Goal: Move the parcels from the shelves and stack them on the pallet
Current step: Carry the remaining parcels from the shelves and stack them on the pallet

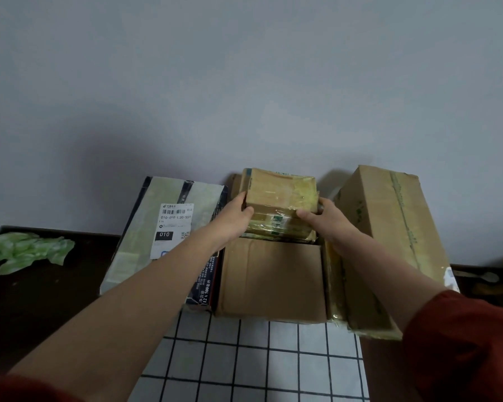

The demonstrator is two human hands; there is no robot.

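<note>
Both hands grasp one small taped parcel [282, 198]: the left hand [235, 211] curls on its left side and the right hand [328, 220] on its right side, I judge to set it level on the plain carton [270, 277] below. From the left: one green bag [26, 250] at the far edge of the dark surface [55, 300], one labelled parcel [157, 227], the held parcel, one tall carton [389, 227]. That makes four parcels, close together by the wall.
</note>
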